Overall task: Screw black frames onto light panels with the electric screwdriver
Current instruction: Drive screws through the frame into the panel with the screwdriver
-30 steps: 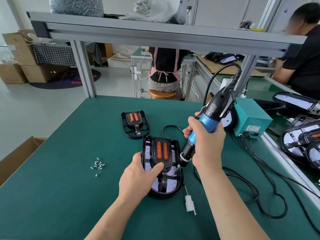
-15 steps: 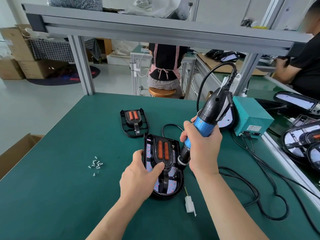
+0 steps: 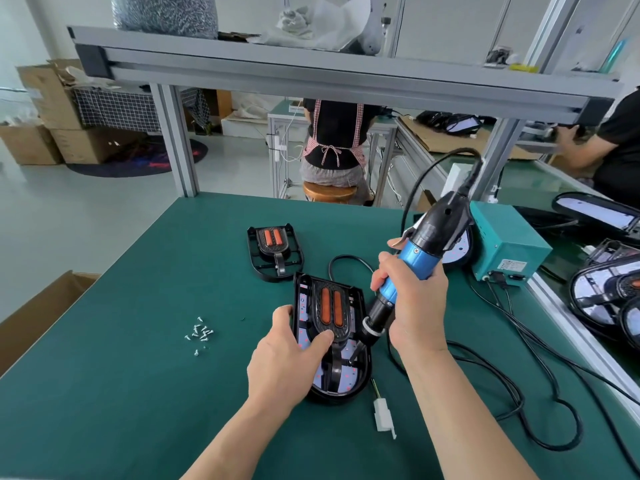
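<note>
Gripping electric screwdriver (image 3: pixel 417 259), right hand (image 3: pixel 417 306); tip at light panel (image 3: pixel 346 375), left hand (image 3: pixel 280 362) holding.

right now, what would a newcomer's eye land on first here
The blue screwdriver, gripped in the right hand at centre, tip down on the framed panel that the left hand holds. Left of it lie loose screws; behind it, a spare frame.

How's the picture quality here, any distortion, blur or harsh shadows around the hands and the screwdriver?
Head view: wide-angle distortion bows the grey aluminium shelf beam and splays the edges of the green table mat; lighting is soft, only faint shadows under the right hand gripping the blue and black electric screwdriver; the black-framed light panel is sharp; the pale floor looks washed out.
</note>
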